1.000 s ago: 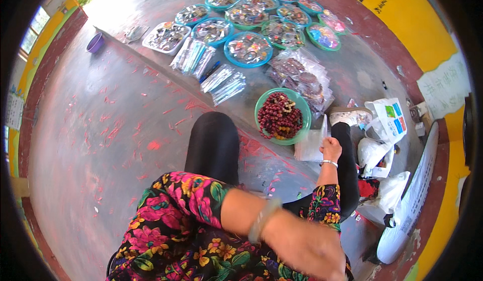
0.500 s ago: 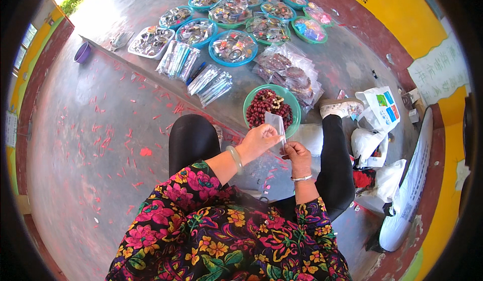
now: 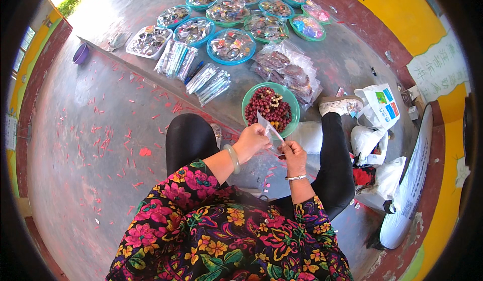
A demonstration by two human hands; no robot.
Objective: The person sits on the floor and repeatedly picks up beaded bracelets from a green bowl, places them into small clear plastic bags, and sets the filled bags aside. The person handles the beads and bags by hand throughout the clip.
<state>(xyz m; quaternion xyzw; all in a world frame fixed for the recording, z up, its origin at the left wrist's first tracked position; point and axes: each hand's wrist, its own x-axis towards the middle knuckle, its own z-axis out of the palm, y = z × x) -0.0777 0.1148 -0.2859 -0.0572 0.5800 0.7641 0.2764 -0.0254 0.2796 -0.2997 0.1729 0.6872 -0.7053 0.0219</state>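
Between my two hands is a small clear plastic bag (image 3: 265,123), its upper end pointing over the near rim of a green bowl (image 3: 296,104). My left hand (image 3: 253,141), with a pale bangle at the wrist, pinches the bag's left side. The fingers of my right hand (image 3: 294,156), below a silver bracelet, are closed on its right edge. Dark red bead bracelets (image 3: 266,105), some with paler beads, lie heaped in the bowl just beyond my hands. Whether anything is inside the bag is too hard to make out.
Behind the bowl lie bagged bead bracelets (image 3: 292,74). Packs of pens (image 3: 208,82) and several basins of small packed goods (image 3: 231,46) spread across the floor farther off. White plastic bags (image 3: 375,110) stand beyond my right leg. A purple basin (image 3: 81,53) sits far left.
The plastic bag has turned, its top now leaning left and its right edge folded into a narrow strip. My left hand has shifted slightly left and nearer to me.
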